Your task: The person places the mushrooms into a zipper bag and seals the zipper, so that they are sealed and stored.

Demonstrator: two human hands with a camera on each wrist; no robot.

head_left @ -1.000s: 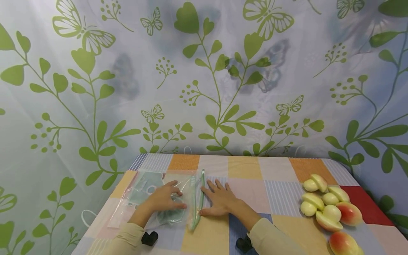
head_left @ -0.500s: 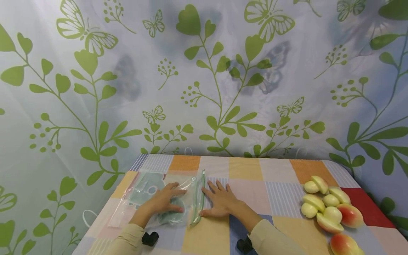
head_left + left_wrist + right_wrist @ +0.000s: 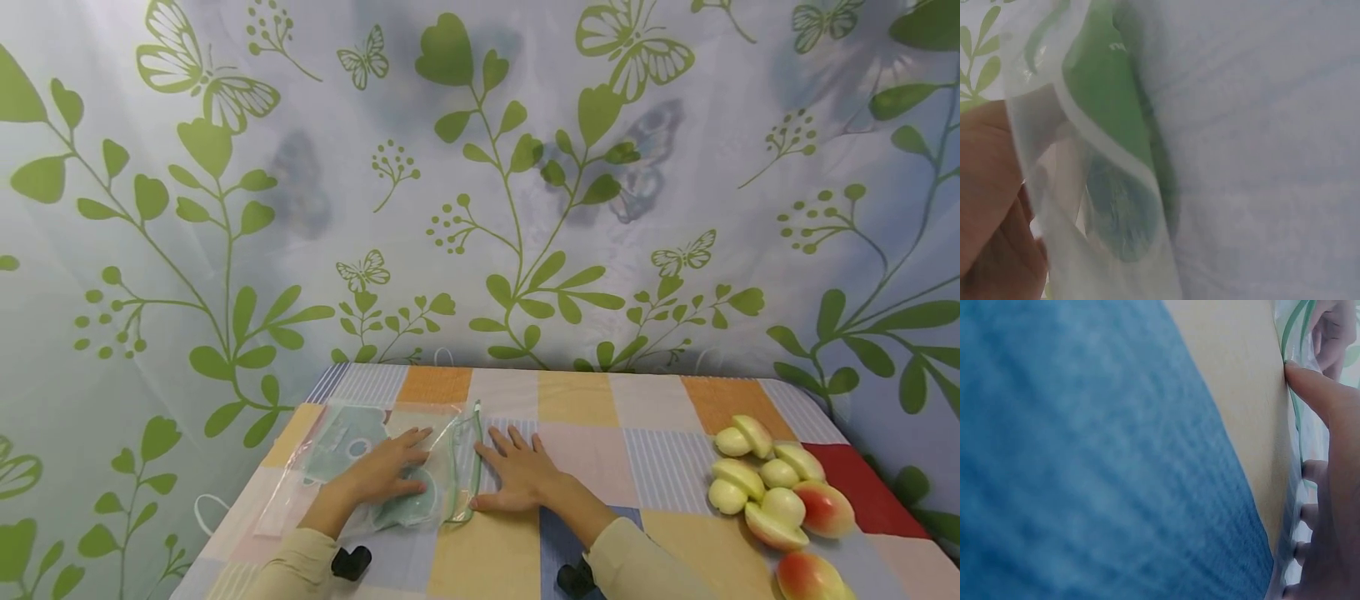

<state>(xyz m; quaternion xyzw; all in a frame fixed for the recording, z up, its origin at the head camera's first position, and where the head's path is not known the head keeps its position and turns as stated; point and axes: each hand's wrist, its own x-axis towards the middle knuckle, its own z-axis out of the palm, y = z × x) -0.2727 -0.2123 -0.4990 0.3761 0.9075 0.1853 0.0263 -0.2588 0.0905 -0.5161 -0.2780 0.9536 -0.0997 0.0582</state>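
Note:
A clear plastic zip bag (image 3: 288,500) with a green zip edge (image 3: 476,454) lies on the table at left of centre in the head view. Pale green printed shapes (image 3: 341,446) show on or through the plastic. My left hand (image 3: 378,471) rests on the bag with fingers extended to the right. Its camera shows the hand (image 3: 991,200) beside a raised fold of the see-through plastic (image 3: 1110,94). My right hand (image 3: 517,471) lies spread on the cloth, thumb and forefinger at the zip edge. In the right wrist view its thumb (image 3: 1313,387) touches the green-lined edge.
Several halved toy fruits (image 3: 780,504) with red and yellow skins sit at the right of the table. A patchwork tablecloth (image 3: 577,400) covers the tabletop. Behind it hangs a curtain (image 3: 525,208) printed with leaves and butterflies. Both wrists carry black camera mounts (image 3: 351,563).
My left hand's fingers have straightened and lie flatter on the bag. The two green zip lines stand further apart, and the bag's near zip corner has shifted away from me. My right hand stays put.

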